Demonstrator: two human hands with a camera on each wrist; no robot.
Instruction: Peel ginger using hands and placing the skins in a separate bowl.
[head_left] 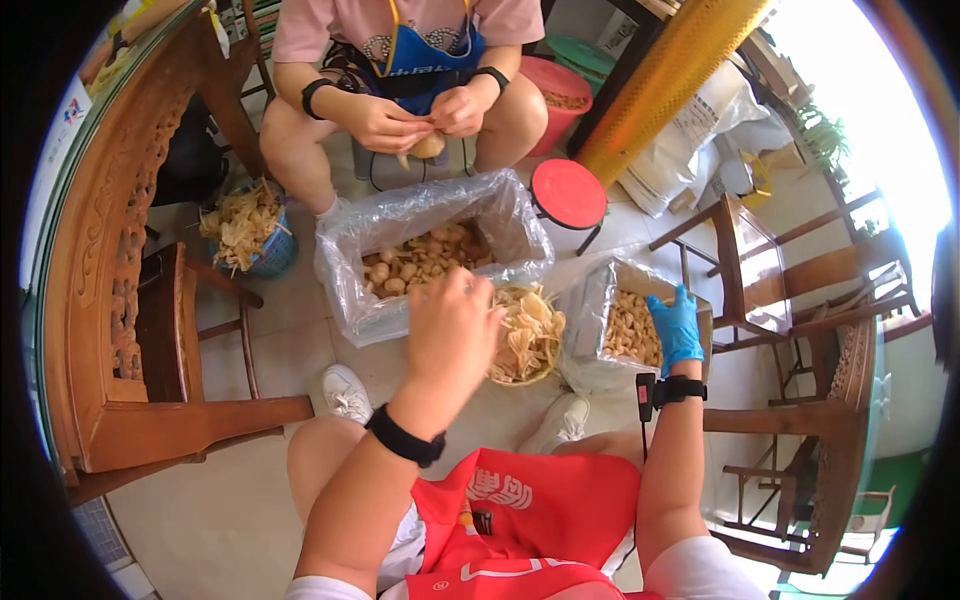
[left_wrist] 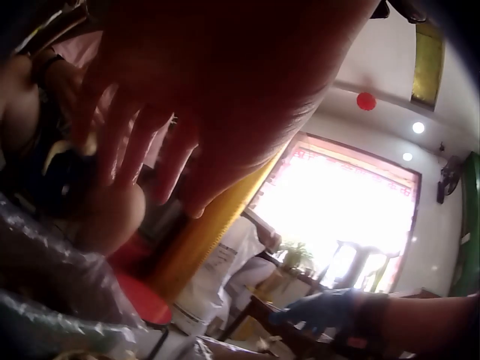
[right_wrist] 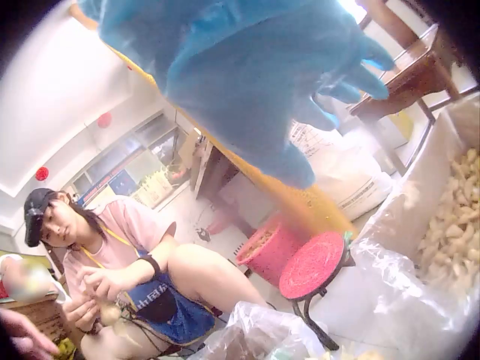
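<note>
**Two hands spread over the sorting boxes**

The person's left hand point(head_left: 452, 318) hangs with its fingers point(left_wrist: 124, 146) spread wide and holding nothing, directly above the near rim of the plastic-lined box of unpeeled bulbs point(head_left: 425, 258). Just to the right of those fingers, and lower, sits a round basket of pale peelings point(head_left: 527, 335). The right hand point(head_left: 676, 328), in a blue glove, reaches over the second lined box point(head_left: 632, 325), which holds peeled pale pieces; its fingers point(right_wrist: 352, 71) are loosely extended and grip nothing, with the pieces lying just beneath them. The two hands are well apart, with the peelings basket between them.

Beyond the left fingers, across the bulb box, a second person point(head_left: 400, 70) in a pink shirt and blue apron sits holding a bulb point(head_left: 428, 146) in both hands. A red round stool point(head_left: 568, 193) stands beyond the gap between the two boxes, and a blue basket of husks point(head_left: 245, 228) rests on the floor far to the left of the left fingers.
</note>
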